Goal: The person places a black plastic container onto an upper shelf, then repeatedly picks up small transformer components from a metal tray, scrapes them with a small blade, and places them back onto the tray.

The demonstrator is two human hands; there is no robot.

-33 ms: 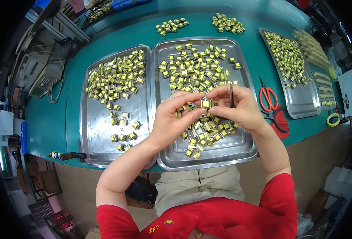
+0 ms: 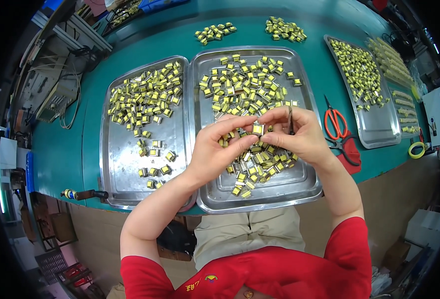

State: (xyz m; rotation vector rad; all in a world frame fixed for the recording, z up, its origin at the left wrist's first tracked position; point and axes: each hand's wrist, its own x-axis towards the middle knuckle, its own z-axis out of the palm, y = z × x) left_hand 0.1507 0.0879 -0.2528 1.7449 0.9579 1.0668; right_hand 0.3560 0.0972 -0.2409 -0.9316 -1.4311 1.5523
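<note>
Over the middle metal tray (image 2: 307, 185), my left hand (image 2: 216, 147) and my right hand (image 2: 299, 135) meet fingertip to fingertip. Both are closed on one small transformer (image 2: 258, 129), with a yellow-wrapped middle and metallic sides. A dark slim tool (image 2: 290, 121) also sits in my right hand, pointing away from me; its exact kind cannot be made out. Beneath and beyond the hands lies a heap of similar yellow transformers (image 2: 250, 84), partly hidden by my fingers.
On the left, another metal tray (image 2: 123, 172) holds more transformers. Orange-handled scissors (image 2: 335, 124), dark-jawed pliers (image 2: 347, 149) and a red cloth-like piece (image 2: 352, 153) lie on the right. Beyond them is a tilted tray (image 2: 374, 129). A dark-handled tool (image 2: 85, 195) rests at the front left edge.
</note>
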